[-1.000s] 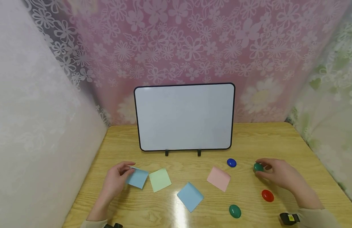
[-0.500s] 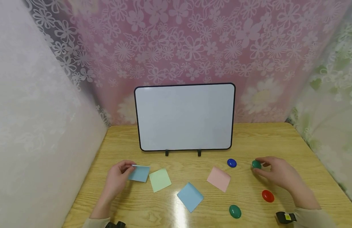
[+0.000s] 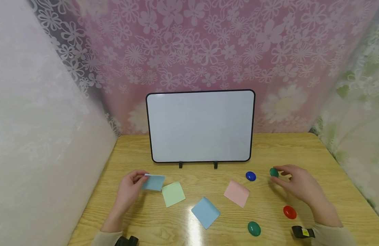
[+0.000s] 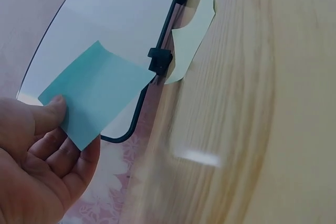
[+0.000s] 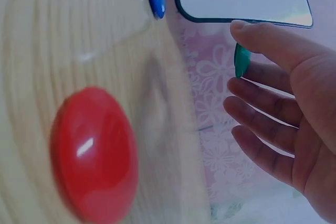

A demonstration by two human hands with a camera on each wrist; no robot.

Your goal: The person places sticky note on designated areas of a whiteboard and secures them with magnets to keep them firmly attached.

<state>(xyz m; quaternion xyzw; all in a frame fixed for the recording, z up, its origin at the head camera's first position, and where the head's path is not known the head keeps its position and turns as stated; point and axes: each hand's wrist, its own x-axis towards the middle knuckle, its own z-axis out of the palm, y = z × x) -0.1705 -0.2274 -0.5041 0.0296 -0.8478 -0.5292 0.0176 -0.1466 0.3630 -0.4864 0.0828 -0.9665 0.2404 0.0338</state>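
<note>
In the head view my left hand (image 3: 129, 188) pinches a blue sticky note (image 3: 154, 182) by its left corner, thumb on top. The left wrist view shows this note (image 4: 100, 87) raised off the table, held between thumb and fingers. My right hand (image 3: 300, 182) grips a green oval magnet (image 3: 274, 172) at its edges between thumb and fingertips. Seen from the right wrist, the magnet (image 5: 242, 60) is lifted above the tabletop. Beyond both hands stands a blank whiteboard (image 3: 201, 126) with a black frame.
Lying on the wooden table (image 3: 131, 150) are a green note (image 3: 173, 194), another blue note (image 3: 206, 212) and a pink note (image 3: 236, 193). A blue magnet (image 3: 250, 176), a red magnet (image 3: 289, 212) and a second green magnet (image 3: 254, 228) lie to the right. Black feet (image 3: 215, 165) support the whiteboard.
My left hand has raised the blue sticky note slightly and shifted it rightward, its face tilting. My right hand has moved the green magnet a little up and to the left.
</note>
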